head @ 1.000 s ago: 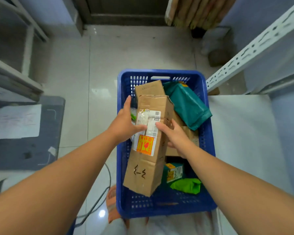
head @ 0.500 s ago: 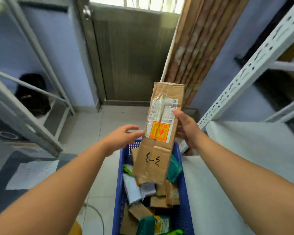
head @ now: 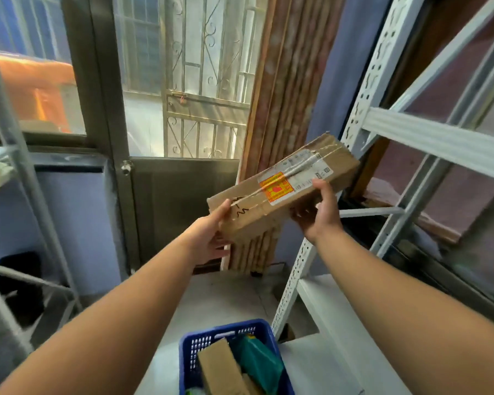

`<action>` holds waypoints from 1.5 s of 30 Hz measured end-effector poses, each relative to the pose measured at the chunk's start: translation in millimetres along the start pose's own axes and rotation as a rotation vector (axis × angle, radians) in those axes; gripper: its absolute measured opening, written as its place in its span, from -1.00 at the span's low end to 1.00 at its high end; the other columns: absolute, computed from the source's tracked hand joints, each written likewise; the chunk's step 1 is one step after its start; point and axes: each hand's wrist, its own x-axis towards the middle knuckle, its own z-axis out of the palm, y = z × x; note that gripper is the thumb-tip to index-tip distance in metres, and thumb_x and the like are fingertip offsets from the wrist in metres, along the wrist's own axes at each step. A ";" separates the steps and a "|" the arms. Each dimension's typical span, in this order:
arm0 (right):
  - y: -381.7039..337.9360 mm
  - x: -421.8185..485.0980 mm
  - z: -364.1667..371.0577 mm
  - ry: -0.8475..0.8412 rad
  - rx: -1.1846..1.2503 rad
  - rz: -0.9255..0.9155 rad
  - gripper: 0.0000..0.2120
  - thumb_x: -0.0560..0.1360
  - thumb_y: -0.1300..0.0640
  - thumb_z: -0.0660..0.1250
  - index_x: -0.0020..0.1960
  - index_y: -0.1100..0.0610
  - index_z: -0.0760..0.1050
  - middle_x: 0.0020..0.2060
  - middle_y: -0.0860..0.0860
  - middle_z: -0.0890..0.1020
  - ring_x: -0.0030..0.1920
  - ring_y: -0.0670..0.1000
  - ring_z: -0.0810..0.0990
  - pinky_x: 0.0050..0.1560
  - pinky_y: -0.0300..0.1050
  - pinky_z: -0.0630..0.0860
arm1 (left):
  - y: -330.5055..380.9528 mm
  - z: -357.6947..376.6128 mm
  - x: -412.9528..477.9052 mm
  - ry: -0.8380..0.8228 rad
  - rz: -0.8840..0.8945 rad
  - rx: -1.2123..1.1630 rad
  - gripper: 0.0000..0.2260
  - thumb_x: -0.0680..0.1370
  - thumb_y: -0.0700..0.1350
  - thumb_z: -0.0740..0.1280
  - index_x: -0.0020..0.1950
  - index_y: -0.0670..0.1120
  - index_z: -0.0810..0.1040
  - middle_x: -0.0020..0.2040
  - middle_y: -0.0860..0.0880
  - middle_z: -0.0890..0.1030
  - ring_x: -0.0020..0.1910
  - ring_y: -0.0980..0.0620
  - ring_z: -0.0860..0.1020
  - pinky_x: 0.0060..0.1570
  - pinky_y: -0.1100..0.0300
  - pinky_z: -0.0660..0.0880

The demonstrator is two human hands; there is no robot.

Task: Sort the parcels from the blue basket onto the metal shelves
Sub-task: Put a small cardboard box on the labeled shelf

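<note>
A long brown cardboard parcel (head: 285, 183) with a white label and an orange sticker is held up at chest height, lying nearly flat, its far end tilted up toward the white metal shelf (head: 439, 143) on the right. My left hand (head: 208, 232) grips its near end. My right hand (head: 318, 210) holds it from below near the middle, thumb on the label. The blue basket (head: 191, 352) stands low in front of me with a brown box (head: 220, 366) and a green bag (head: 257, 357) inside.
A second metal shelf frame (head: 26, 178) stands on the left. Straight ahead are a dark metal door (head: 177, 189) with a grille window and a bundle of brown poles (head: 277, 109). A white lower shelf board (head: 334, 337) lies at right, beside the basket.
The parcel has gone from upright above the basket to nearly flat and higher, pointing toward the right shelf. My left hand has taken hold of its near end. The view has tilted up.
</note>
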 end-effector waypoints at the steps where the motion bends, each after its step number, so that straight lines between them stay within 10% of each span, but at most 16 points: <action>1: -8.2 -6.5 3.3 0.025 0.065 -0.013 -0.64 0.42 -0.03 0.37 0.18 0.05 0.49 0.11 0.10 0.59 0.10 0.11 0.56 -0.12 -0.02 0.56 | 12.3 0.7 -4.8 -0.096 0.009 -0.014 -0.45 0.40 0.26 0.37 0.24 -0.05 0.42 0.17 -0.09 0.53 0.16 -0.13 0.50 0.12 -0.11 0.39; 8: -39.3 -56.0 12.2 0.113 0.187 -0.111 -0.42 0.37 -0.23 0.40 0.29 0.04 0.46 0.17 0.06 0.58 0.13 0.03 0.55 0.09 -0.07 0.46 | 62.6 36.8 -27.9 -0.358 0.201 -0.096 -0.64 0.51 0.10 0.29 0.26 0.04 0.38 0.22 -0.11 0.47 0.15 -0.11 0.48 0.21 -0.14 0.37; 14: -74.2 -97.7 -10.5 0.073 0.249 -0.152 -0.70 0.46 -0.12 0.35 0.09 0.02 0.50 0.12 -0.03 0.58 0.25 0.02 0.51 0.37 0.06 0.30 | 91.9 116.4 -25.4 -0.353 0.282 -0.415 0.10 0.05 0.20 0.63 0.49 0.09 0.16 0.34 -0.12 0.47 0.23 -0.12 0.53 0.16 -0.09 0.49; 19: -113.5 -126.7 -31.7 0.046 0.281 -0.262 -0.61 0.39 -0.14 0.39 0.13 0.01 0.46 0.23 0.03 0.55 0.28 0.04 0.49 0.35 0.05 0.28 | 108.7 197.2 -58.6 -0.511 0.317 -0.394 -0.31 0.37 0.29 0.36 0.42 0.02 0.34 0.28 -0.01 0.54 0.24 -0.06 0.50 0.34 -0.22 0.24; 24: -157.4 -162.1 -40.9 -0.011 0.014 -0.199 -0.38 0.33 -0.21 0.37 0.27 0.11 0.42 0.27 0.09 0.54 0.37 0.11 0.41 0.36 0.07 0.26 | 146.0 243.0 -90.9 -0.490 0.436 -0.329 -0.45 0.46 0.27 0.25 0.35 -0.01 0.43 0.19 -0.03 0.58 0.15 -0.04 0.53 0.05 0.00 0.45; 29: -201.9 -229.0 -43.2 -0.235 -0.635 -0.161 -0.79 0.58 0.02 0.24 0.08 0.11 0.55 0.16 0.12 0.62 0.10 0.10 0.62 0.21 -0.04 0.46 | 196.4 267.4 -117.6 -0.467 0.556 -0.346 -0.42 0.44 0.35 0.22 0.29 -0.02 0.51 0.01 -0.01 0.63 0.10 -0.06 0.58 0.07 -0.01 0.52; 32: -243.6 -276.9 -51.4 -0.453 -0.452 -0.433 -0.78 0.52 0.08 0.23 -0.03 0.14 0.63 -0.05 0.08 0.69 -0.11 0.04 0.69 0.06 -0.07 0.57 | 211.2 285.1 -142.4 -0.412 0.608 -0.266 -0.46 0.44 0.31 0.28 0.24 -0.04 0.52 0.00 -0.03 0.66 -0.04 -0.05 0.64 -0.13 0.05 0.58; 35: -288.8 -299.7 -62.8 -0.158 -0.403 -0.789 -0.84 0.49 0.07 0.29 -0.11 0.06 0.63 -0.13 0.03 0.68 -0.11 -0.01 0.66 0.01 -0.11 0.58 | 210.8 303.3 -162.5 -0.502 0.634 -0.170 -0.50 0.46 0.29 0.28 0.15 -0.09 0.53 -0.18 -0.02 0.65 -0.31 0.04 0.63 -0.27 0.13 0.56; 38: -308.6 -299.2 -79.2 0.209 -0.936 -0.838 -0.65 0.41 -0.06 0.42 0.18 -0.10 0.49 0.11 -0.05 0.59 0.10 -0.02 0.59 0.16 0.01 0.53 | 199.8 322.1 -183.4 -0.631 0.632 -0.107 -0.55 0.49 0.30 0.22 0.01 -0.07 0.55 -0.26 -0.01 0.59 -0.37 0.06 0.58 -0.31 0.17 0.55; 42: -299.7 -305.2 -99.4 0.108 -0.896 -0.491 -0.32 0.44 0.14 0.44 0.45 -0.08 0.21 0.09 -0.02 0.64 -0.01 0.01 0.68 -0.13 -0.09 0.62 | 178.2 351.7 -208.8 -0.604 0.669 -0.134 -0.48 0.47 0.30 0.26 0.17 -0.09 0.54 -0.27 0.02 0.65 -0.32 0.05 0.63 -0.31 0.17 0.54; 45: -298.2 -309.5 -121.3 0.116 -0.816 -0.538 -0.21 0.41 0.23 0.45 0.49 -0.11 0.13 0.15 0.03 0.63 0.08 0.05 0.65 0.06 0.04 0.61 | 159.4 375.7 -228.2 -0.731 0.704 -0.086 -0.36 0.36 0.35 0.30 0.28 -0.04 0.46 -0.05 -0.08 0.68 -0.15 -0.02 0.68 -0.14 0.02 0.61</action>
